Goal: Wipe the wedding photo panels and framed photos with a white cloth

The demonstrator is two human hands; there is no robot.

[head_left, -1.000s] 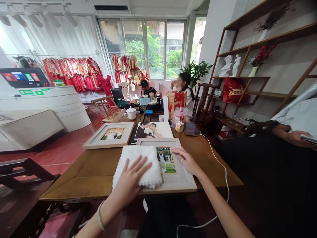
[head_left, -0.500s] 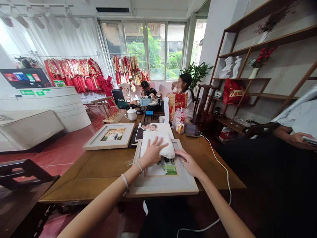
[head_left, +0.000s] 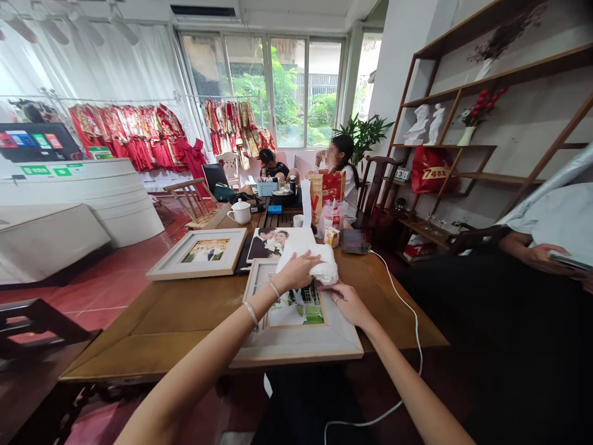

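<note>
A pale wooden picture frame (head_left: pixel 301 339) with a wedding photo lies flat on the brown table (head_left: pixel 185 315) in front of me. My left hand (head_left: pixel 296 272) is closed on a white cloth (head_left: pixel 319 262), bunched at the frame's far right corner. My right hand (head_left: pixel 349 303) rests flat, fingers spread, on the frame's right edge, holding it down.
A second framed photo (head_left: pixel 197 253) and an unframed wedding print (head_left: pixel 271 242) lie further back. Beyond them stand a white teapot (head_left: pixel 241 212), snack bags and a phone (head_left: pixel 356 241) with a white cable. People sit at the far end and at my right.
My left hand slid the cloth from the frame's near left across the glass to its far right corner, bunching it up. My right hand stayed on the frame's edge.
</note>
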